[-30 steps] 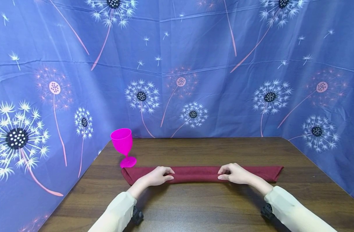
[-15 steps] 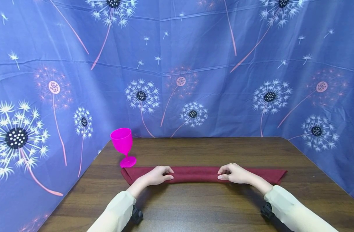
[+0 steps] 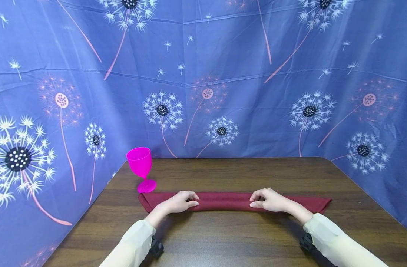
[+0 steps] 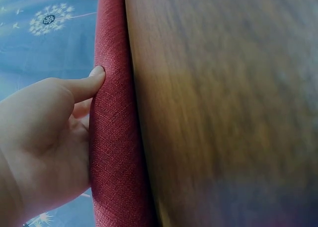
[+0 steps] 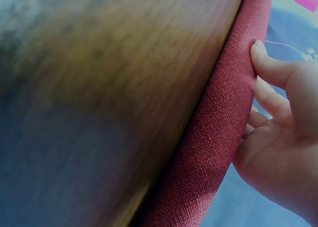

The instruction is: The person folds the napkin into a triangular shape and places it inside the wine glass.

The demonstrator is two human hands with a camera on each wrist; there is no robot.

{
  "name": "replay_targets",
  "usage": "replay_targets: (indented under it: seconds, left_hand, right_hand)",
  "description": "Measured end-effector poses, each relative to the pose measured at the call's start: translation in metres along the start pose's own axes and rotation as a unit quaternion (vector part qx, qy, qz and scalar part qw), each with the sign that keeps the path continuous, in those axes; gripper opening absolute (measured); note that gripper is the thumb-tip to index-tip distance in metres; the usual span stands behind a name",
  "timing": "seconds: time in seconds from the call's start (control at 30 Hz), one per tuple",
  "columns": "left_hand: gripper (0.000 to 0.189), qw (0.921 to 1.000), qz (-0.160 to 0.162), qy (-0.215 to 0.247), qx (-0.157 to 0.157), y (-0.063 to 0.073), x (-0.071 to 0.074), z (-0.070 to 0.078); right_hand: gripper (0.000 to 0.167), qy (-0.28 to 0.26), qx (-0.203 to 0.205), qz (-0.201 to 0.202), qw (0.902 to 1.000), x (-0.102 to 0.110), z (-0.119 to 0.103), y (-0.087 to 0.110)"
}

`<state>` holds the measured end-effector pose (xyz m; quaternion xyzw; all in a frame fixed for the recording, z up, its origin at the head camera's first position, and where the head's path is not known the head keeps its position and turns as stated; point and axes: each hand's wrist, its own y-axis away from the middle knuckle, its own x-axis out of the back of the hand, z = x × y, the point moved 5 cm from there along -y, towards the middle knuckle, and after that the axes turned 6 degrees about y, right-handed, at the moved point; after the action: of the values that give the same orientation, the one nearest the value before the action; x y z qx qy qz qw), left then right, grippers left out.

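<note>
A dark red cloth [image 3: 225, 203], folded into a long narrow roll, lies across the wooden table from left to right. My left hand [image 3: 180, 202] pinches its near edge left of the middle. In the left wrist view the thumb [image 4: 92, 84] presses the rolled front, with the other fingers partly hidden behind it. On the right of the middle, my right hand [image 3: 271, 200] pinches the same edge. The right wrist view has that thumb [image 5: 271, 63] against the roll and curled fingers behind. Both ends of the cloth taper into flat, loose corners.
A bright pink goblet [image 3: 140, 162] stands upright at the back left, its base right at the cloth's left corner. The wooden table [image 3: 230, 237] reaches back to a blue curtain [image 3: 250, 111] printed with dandelions, which also hangs along both sides.
The cloth's right corner has slid a little outward to the right, spreading flatter. Both hands keep their hold in nearly the same place, and the goblet stands where it was.
</note>
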<state>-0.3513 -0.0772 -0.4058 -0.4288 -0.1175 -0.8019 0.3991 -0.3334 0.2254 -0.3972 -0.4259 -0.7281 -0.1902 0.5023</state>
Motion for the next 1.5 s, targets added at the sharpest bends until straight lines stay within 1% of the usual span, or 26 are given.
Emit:
replay_targets:
  seconds: [0.23,0.4,0.6,0.83,1.03,1.17,1.27,1.43,1.5]
  left_hand:
    - [0.014,1.0000,0.005,0.004,-0.004,0.0016,0.0011,0.0036]
    - [0.014,0.9999,0.011,0.009,-0.004,0.0015,0.0017,0.0031]
    - [0.014,0.9990,0.028,0.010,-0.034,0.0012,0.0028,0.0037]
    - [0.013,0.9961,0.052,-0.002,-0.072,0.0015,0.0042,0.0054]
    - [0.013,0.9926,0.082,-0.041,-0.080,-0.0017,0.0066,0.0057]
    - [0.013,0.9913,0.091,-0.040,-0.086,-0.0019,0.0077,0.0037]
    - [0.013,0.9922,0.087,-0.032,-0.083,-0.0014,0.0082,0.0013]
    - [0.005,0.9926,0.058,-0.049,-0.096,-0.0004,0.0077,0.0035]
    - [0.008,0.9923,0.048,-0.057,-0.099,0.0004,0.0076,0.0057]
  right_hand:
    - [0.017,-0.025,-0.005,0.020,0.9995,0.0006,0.0011,0.0007]
    - [0.015,-0.019,-0.006,0.023,0.9995,0.0007,0.0029,0.0002]
    - [0.006,0.003,0.014,0.035,0.9993,0.0028,0.0016,0.0010]
    - [0.004,0.024,0.028,0.053,0.9979,0.0015,0.0004,0.0012]
    - [0.004,0.037,0.024,0.068,0.9967,0.0015,0.0013,0.0008]
    - [0.007,0.017,0.027,0.079,0.9964,0.0028,0.0008,-0.0005]
    - [0.011,0.004,0.030,0.091,0.9954,0.0037,-0.0001,-0.0013]
    - [0.011,0.014,0.033,0.096,0.9947,0.0057,-0.0012,-0.0012]
    - [0.012,0.018,0.037,0.095,0.9947,0.0064,-0.0013,-0.0009]
